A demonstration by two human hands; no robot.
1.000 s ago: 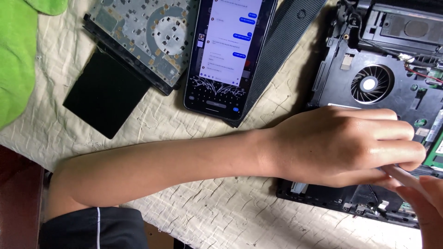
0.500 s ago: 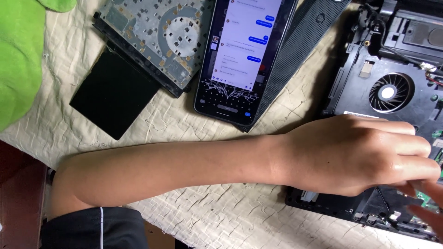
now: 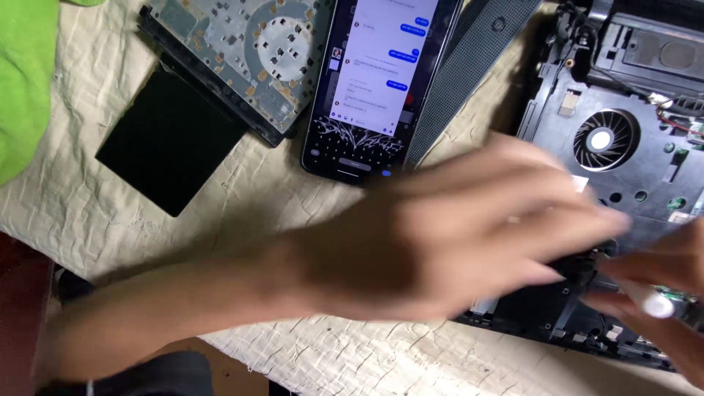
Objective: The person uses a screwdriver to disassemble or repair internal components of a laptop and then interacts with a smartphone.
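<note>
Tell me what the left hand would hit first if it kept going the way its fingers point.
Probably the right hand, which is just beyond the left hand fingertips, over the opened black laptop chassis. Motion blur leaves depth uncertain.

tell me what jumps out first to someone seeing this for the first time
The blurred left hand reaches across the middle, over an opened black laptop chassis with a round cooling fan at the right. The right hand meets it at the lower right edge, holding something small and whitish. Above, a lit phone lies on the cream cloth, with a bright green fabric at far left.
</note>
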